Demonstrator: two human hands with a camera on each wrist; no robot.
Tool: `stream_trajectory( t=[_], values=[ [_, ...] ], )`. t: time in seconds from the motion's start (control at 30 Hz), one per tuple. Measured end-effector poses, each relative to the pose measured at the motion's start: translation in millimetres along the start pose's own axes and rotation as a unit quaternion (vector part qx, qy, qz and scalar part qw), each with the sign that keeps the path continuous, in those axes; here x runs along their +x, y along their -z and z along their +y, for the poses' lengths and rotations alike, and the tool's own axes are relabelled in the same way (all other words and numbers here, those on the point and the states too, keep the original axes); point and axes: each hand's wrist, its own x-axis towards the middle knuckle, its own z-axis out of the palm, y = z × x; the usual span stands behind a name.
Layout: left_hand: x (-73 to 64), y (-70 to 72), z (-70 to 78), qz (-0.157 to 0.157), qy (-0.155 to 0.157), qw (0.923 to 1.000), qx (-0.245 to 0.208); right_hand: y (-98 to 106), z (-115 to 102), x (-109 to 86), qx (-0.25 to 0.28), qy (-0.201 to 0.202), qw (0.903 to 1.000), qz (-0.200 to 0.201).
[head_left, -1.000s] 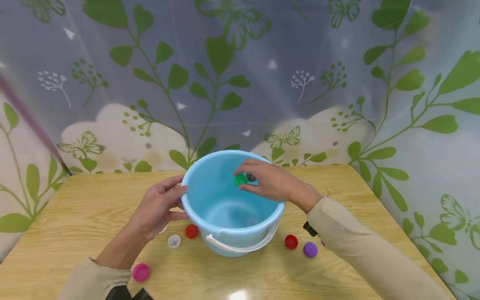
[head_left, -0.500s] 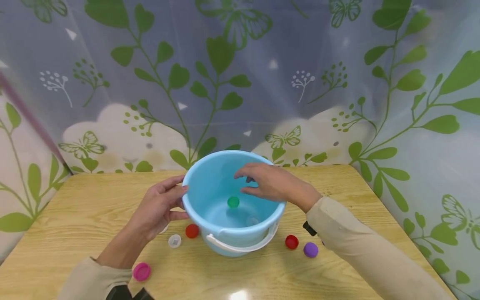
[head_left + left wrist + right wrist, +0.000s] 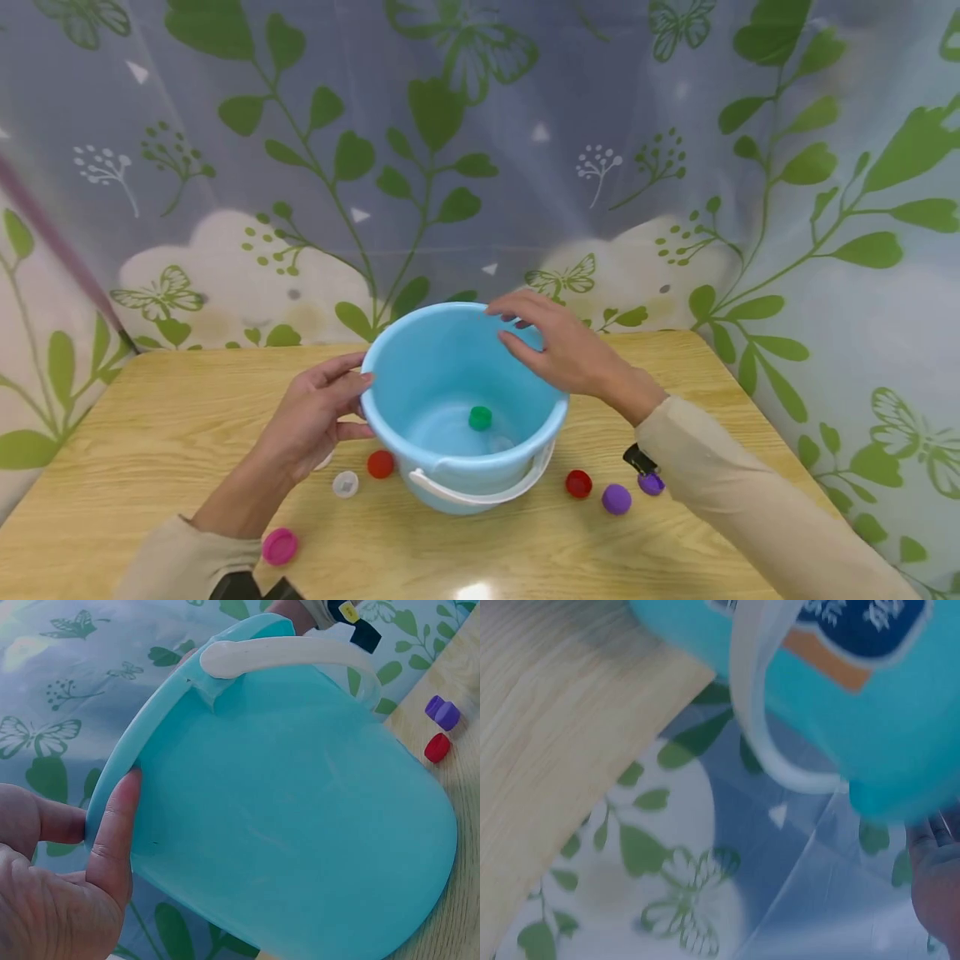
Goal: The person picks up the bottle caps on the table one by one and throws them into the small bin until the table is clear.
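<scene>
A light blue bucket (image 3: 442, 350) tilts on the table with its mouth facing me. My left hand (image 3: 318, 412) grips its left rim; the left wrist view shows a finger outside the bucket wall (image 3: 285, 810) just under the rim. A green bottle cap (image 3: 480, 418) lies on the bucket's bottom, beside a faint translucent round piece (image 3: 500, 444). Over the right rim hovers my right hand (image 3: 562, 346), fingers apart with nothing between them. In the right wrist view that hand (image 3: 937, 877) shows only partly, near the bucket's rim.
A white handle (image 3: 487, 499) hangs across the bucket's front. To the left lie a pink cap (image 3: 280, 547), a white cap (image 3: 346, 484) and an orange-red cap (image 3: 380, 464). Right of it are a red cap (image 3: 579, 483) and two purple caps (image 3: 617, 499). A patterned curtain (image 3: 480, 167) stands behind.
My right hand has let go of the green cap, which dropped to the bucket's bottom and shifted slightly. The hand then moved up and right toward the rim. The left hand stays put.
</scene>
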Motion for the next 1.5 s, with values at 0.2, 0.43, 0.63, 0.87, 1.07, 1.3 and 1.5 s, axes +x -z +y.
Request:
stream_trajectory(
  t=[0.2, 0.43, 0.63, 0.87, 1.07, 1.3, 1.5],
  values=[
    [-0.3, 1.3, -1.1, 0.002, -0.001, 1.0, -0.003, 27, 14, -30.0, -0.04, -0.033, 0.9987, 0.001],
    [-1.7, 2.7, -2.4, 0.003, -0.002, 1.0, -0.007, 48, 38, -83.8, -0.071, -0.086, 0.9937, -0.013],
    [-3.0, 6.3, -2.3, 0.003, -0.006, 0.9999, -0.008, 53, 50, -125.7, -0.091, -0.134, 0.9855, -0.05],
    [-4.3, 5.8, -0.9, 0.0, -0.011, 0.9999, -0.01, 44, 58, -162.3, -0.082, -0.161, 0.9779, -0.105],
    [-3.3, 4.4, -1.0, -0.003, -0.009, 0.9998, -0.015, 31, 57, -191.3, -0.062, -0.208, 0.9563, -0.195],
    [-1.9, 1.9, -2.4, -0.008, -0.004, 0.9997, -0.022, 18, 54, -211.7, -0.067, -0.21, 0.9522, -0.212],
    [-0.3, 0.5, -4.3, -0.012, -0.005, 0.9996, -0.025, 10, 53, -220.7, -0.099, -0.167, 0.9645, -0.179]
  ],
)
